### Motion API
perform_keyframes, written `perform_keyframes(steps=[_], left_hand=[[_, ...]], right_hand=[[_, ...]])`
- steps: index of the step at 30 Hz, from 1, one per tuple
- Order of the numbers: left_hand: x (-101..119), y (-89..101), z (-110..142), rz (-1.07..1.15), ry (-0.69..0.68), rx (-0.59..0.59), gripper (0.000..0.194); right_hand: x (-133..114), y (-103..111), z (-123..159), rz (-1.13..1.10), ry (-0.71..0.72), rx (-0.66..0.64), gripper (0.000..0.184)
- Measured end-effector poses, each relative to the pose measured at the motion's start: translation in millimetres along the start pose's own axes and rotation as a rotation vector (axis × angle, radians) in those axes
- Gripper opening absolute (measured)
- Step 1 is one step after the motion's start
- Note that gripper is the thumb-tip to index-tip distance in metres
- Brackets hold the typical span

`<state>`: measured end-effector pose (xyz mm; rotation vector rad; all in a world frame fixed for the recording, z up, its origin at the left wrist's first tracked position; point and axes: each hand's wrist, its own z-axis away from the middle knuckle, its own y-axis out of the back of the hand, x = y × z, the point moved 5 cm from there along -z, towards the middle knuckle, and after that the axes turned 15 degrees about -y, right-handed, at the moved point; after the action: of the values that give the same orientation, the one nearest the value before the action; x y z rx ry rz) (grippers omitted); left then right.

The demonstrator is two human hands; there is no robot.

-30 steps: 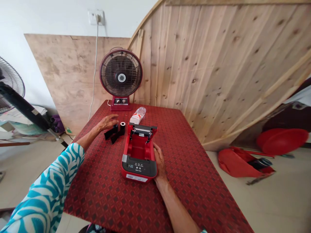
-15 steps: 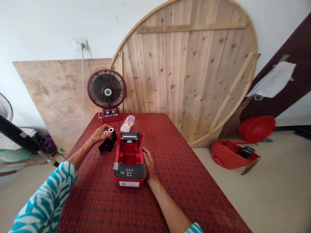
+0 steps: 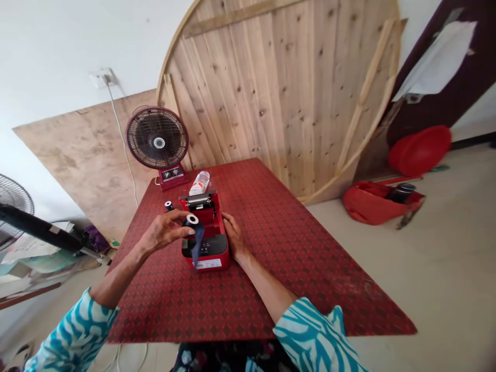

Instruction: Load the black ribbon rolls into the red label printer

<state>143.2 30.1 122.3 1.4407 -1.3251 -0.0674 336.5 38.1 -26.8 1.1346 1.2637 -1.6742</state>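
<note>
- Red plastic is forming the body of the label printer (image 3: 214, 246), which is standing on the patterned worktop (image 3: 302, 253) with its lid (image 3: 199, 200) tilting up at the far end.
- Thumb and fingers of the left hand (image 3: 165, 230) are pinching a dark ribbon roll (image 3: 197, 226) with a white core, just over the printer's near left part; its loose tail is hanging across the front panel.
- Fingers outstretched, the right hand (image 3: 233, 236) is resting along the printer's right wall, apparently steadying it.
- Judging from this, the step in hand is positioning the roll at the open bay; the next move is calling for lining up the core and keeping the tail from folding underneath.
- Farther left, a second roll (image 3: 168, 205) is standing on the worktop.
- Beyond the lid, a plastic bottle (image 3: 200, 183) is lying close by, and a table fan (image 3: 158, 142) is standing at the far left corner.
- Only the raised lid and dangling tail are seemingly getting in the way.
</note>
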Motion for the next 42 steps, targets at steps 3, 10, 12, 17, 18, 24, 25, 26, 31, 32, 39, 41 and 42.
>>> perform_keyframes(steps=[3,10,12,17,18,24,25,26,31,32,39,41,42], left_hand=[[6.6,-26.1,-21.0,-0.28,-0.095,-0.137,0.033],[-5.6,-60.5,-43.1,-0.704,0.057,-0.509,0.03],[-11.0,-68.5,-49.1,-0.745,0.091,-0.601,0.027],[-22.8,-79.0,-64.3,-0.716,0.105,-0.682,0.021],[-22.9,-78.4,-64.8,-0.702,0.098,-0.695,0.021],[4.9,-45.4,-39.8,-0.42,-0.042,-0.362,0.029],[10.5,-38.5,-30.3,-0.363,-0.061,-0.273,0.03],[15.3,-34.0,-20.1,-0.322,-0.079,-0.213,0.031],[27.5,-39.7,15.8,-0.286,-0.189,-0.075,0.026],[27.0,-43.2,17.8,-0.295,-0.198,-0.052,0.022],[26.8,-51.4,14.3,-0.347,-0.259,0.006,0.017],[32.0,-49.3,18.1,-0.375,-0.279,0.007,0.018],[35.1,-48.4,21.4,-0.391,-0.287,0.013,0.018]], right_hand=[[-1.6,-0.9,-0.8,0.001,0.008,-0.007,0.037],[-0.7,-2.7,-2.4,-0.015,0.038,-0.027,0.035],[0.5,-2.9,-3.0,-0.011,0.038,-0.026,0.035],[1.6,-3.1,-4.3,0.005,0.057,-0.03,0.034],[1.7,-3.0,-4.5,0.006,0.056,-0.028,0.034],[-1.9,-2.1,-2.3,0.023,0.054,-0.019,0.035],[-2.6,-2.2,-1.7,0.023,0.049,-0.02,0.035],[-3.1,-2.4,-1.1,0.02,0.042,-0.022,0.035],[-4.2,-2.4,1.1,0.0,0.03,-0.023,0.036],[-4.1,-2.0,1.3,0.003,0.031,-0.02,0.036],[-1.6,1.5,2.0,0.029,0.006,0.006,0.036],[-0.5,1.9,1.9,0.027,0.005,0.002,0.036],[-0.1,2.0,1.8,0.027,0.01,0.001,0.035]])
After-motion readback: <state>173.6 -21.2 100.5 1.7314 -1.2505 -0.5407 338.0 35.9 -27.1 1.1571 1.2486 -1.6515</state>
